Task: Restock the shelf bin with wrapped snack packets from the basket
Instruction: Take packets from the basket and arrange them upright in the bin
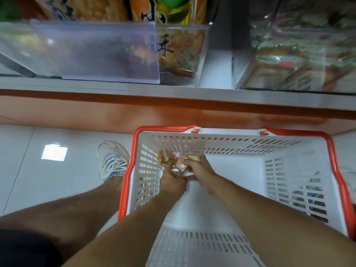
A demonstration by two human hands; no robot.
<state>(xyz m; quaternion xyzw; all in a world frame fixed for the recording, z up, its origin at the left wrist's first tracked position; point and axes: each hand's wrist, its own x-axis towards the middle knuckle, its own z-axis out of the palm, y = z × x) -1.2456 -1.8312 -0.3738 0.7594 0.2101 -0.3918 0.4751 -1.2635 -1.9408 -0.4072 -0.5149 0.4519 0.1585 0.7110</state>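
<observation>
While both the left hand [170, 177] and right hand [200, 167] curl round snack packets [169, 158] in the basket's [300, 168] far-left corner, overfull grips could spill some

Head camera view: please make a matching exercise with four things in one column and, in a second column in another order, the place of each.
Things:
1. snack packets
2. basket
3. clear shelf bin
4. sneaker

Places:
A. on the shelf, upper right
B. on the floor tiles, left of the basket
C. in the basket's far left corner, under both hands
D. on the floor, in front of the shelf

Pairs: 1-C, 2-D, 3-A, 4-B
</observation>
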